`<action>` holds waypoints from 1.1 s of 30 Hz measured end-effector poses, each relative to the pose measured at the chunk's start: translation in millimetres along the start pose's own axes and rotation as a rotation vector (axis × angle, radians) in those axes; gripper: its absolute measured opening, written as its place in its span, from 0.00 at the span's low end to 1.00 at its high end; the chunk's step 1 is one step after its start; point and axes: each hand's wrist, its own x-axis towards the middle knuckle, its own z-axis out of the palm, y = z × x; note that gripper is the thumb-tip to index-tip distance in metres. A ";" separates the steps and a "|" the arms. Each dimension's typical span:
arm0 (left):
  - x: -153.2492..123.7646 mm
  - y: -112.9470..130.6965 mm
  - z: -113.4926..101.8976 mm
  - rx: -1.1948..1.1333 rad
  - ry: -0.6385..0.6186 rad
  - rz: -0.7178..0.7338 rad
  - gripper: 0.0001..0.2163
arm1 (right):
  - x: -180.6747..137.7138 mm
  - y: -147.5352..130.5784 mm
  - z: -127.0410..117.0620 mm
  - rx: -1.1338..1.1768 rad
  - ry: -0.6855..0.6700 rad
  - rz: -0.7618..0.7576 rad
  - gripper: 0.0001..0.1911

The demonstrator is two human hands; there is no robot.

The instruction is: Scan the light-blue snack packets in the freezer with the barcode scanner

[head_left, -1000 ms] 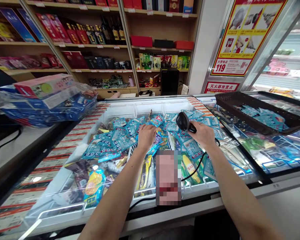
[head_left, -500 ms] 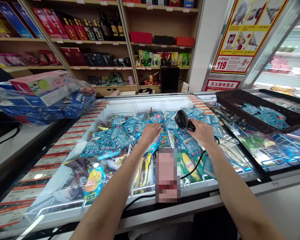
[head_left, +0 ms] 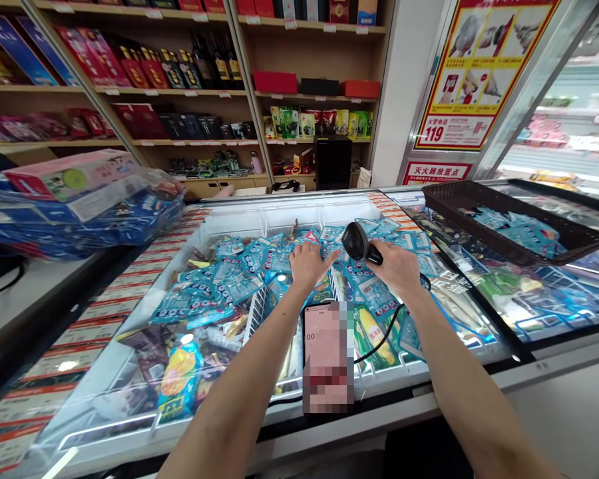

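Note:
I reach with both arms into an open chest freezer filled with light-blue ice-cream packets. My left hand lies on the packets near the middle, fingers stretched forward and touching one of them. My right hand grips a black corded barcode scanner, its head pointing left toward the packets by my left fingers. The scanner's black cable trails down to the freezer's front edge. A phone stands upright at the front rim between my arms.
A black mesh basket with more blue packets rests on the closed glass lid to the right. A plastic-wrapped stack of boxes sits on the counter at left. Wooden shelves of boxed goods stand behind. Yellow and orange packets lie in the near-left compartment.
My left hand has slid to the right and farther back over the packets, fingers opening out. The scanner in my right hand has moved slightly left toward it.

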 end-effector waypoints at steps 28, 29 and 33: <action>-3.9 -42.3 -22.0 -0.705 0.115 -0.098 0.10 | -5.2 -10.7 4.0 0.043 -0.049 -0.236 0.21; -4.1 -42.2 -22.1 -0.691 0.116 -0.105 0.10 | -5.4 -10.9 4.1 0.044 -0.050 -0.239 0.21; -5.3 -41.2 -22.2 -0.679 0.112 -0.089 0.10 | -5.5 -11.3 4.1 0.050 -0.039 -0.250 0.23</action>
